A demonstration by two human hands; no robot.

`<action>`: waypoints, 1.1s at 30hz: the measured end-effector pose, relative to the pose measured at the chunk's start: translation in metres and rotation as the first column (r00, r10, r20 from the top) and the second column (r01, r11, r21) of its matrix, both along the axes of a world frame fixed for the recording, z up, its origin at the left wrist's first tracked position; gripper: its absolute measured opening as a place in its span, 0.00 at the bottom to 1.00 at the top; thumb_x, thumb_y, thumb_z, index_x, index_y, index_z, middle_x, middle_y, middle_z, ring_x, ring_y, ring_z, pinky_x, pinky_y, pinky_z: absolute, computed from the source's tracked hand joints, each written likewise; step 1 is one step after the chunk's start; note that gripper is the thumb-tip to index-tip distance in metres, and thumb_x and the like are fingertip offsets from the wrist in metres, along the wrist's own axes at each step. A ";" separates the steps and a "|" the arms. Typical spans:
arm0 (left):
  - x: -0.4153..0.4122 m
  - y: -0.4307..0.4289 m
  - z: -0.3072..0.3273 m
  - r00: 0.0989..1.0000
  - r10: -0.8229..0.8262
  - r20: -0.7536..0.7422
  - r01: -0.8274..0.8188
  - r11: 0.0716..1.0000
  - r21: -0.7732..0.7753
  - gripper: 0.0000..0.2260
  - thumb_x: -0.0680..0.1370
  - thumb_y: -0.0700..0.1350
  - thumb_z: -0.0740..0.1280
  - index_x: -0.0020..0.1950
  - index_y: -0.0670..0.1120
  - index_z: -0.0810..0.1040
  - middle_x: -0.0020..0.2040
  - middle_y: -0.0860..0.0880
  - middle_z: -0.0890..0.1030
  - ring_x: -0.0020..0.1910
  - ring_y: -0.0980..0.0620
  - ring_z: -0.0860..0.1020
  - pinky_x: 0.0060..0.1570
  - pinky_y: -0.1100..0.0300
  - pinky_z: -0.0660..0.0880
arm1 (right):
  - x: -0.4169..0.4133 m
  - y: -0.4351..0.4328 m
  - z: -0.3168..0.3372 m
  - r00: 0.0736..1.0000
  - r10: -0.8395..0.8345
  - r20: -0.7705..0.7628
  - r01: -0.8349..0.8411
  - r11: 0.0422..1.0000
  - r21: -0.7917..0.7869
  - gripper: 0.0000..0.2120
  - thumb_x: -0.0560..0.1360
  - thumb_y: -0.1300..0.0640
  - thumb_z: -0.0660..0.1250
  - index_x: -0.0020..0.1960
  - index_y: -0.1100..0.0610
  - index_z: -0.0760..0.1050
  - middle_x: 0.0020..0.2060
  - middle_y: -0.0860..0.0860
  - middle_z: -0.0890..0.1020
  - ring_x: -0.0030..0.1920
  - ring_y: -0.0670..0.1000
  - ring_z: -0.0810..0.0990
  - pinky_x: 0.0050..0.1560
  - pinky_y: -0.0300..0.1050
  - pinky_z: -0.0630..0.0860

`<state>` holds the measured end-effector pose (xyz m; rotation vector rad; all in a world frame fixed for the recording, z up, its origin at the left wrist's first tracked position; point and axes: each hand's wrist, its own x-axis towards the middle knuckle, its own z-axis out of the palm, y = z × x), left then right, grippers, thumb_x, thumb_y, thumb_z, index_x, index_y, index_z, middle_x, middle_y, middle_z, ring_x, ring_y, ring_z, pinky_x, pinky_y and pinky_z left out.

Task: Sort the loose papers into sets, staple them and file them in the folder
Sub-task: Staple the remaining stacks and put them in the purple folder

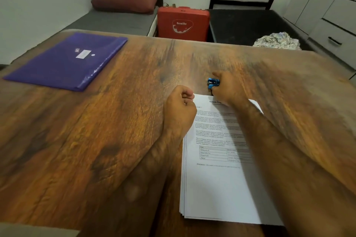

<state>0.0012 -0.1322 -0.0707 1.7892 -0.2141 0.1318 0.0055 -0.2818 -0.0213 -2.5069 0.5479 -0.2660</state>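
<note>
The right hand (228,87) grips a small blue stapler (212,82) just beyond the white printed paper stack (217,179) at the brown wooden counter's (96,140) near edge, the left hand (180,105) has its grip curled at the stack's far-left corner, pinching it or not I cannot tell, and the flat purple plastic folder (65,61) lies by the far-left corner.

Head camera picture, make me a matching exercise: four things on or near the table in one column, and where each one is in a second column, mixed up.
Things
1. purple plastic folder
2. blue stapler
3. white stack of printed papers
4. red hard case

Places
A. on the floor beyond the table's far edge
B. gripped in the right hand
C. flat on the far left of the brown wooden table
D. on the table's near side, partly under the right forearm

Pairs: 1-C, 2-B, 3-D, 4-A
</note>
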 end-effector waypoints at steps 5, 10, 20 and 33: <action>0.001 0.017 0.020 0.994 -0.036 -0.105 0.029 0.998 -0.061 0.12 0.74 0.30 0.66 0.50 0.45 0.81 0.47 0.51 0.84 0.48 0.53 0.82 0.50 0.58 0.81 | -0.002 0.035 0.012 0.985 0.083 0.152 -0.075 0.995 -0.059 0.21 0.78 0.63 0.70 0.69 0.51 0.78 0.70 0.51 0.78 0.69 0.55 0.77 0.70 0.55 0.76; 0.022 0.096 0.043 0.997 0.069 -0.045 -0.063 0.989 0.133 0.10 0.76 0.36 0.68 0.53 0.49 0.79 0.51 0.52 0.81 0.49 0.54 0.80 0.53 0.54 0.80 | 0.021 0.106 0.024 0.947 0.318 0.047 -0.315 0.947 -0.065 0.18 0.79 0.58 0.70 0.68 0.48 0.78 0.68 0.48 0.77 0.67 0.52 0.76 0.70 0.54 0.73; 0.107 0.276 0.030 0.981 0.191 -0.010 -0.062 0.366 0.929 0.32 0.84 0.60 0.54 0.82 0.42 0.57 0.83 0.42 0.57 0.82 0.43 0.55 0.78 0.44 0.54 | 0.075 0.266 0.021 0.774 0.627 -0.086 -0.633 0.769 -0.092 0.21 0.74 0.53 0.66 0.67 0.50 0.77 0.65 0.51 0.80 0.65 0.55 0.78 0.69 0.59 0.74; 0.017 0.250 0.035 0.976 -0.086 0.200 -0.127 0.520 0.845 0.06 0.79 0.49 0.59 0.44 0.52 0.74 0.46 0.54 0.72 0.49 0.52 0.70 0.53 0.51 0.60 | 0.068 0.225 -0.017 0.909 0.399 0.117 -0.372 0.906 -0.200 0.18 0.77 0.38 0.68 0.57 0.50 0.79 0.55 0.51 0.80 0.57 0.55 0.78 0.59 0.56 0.77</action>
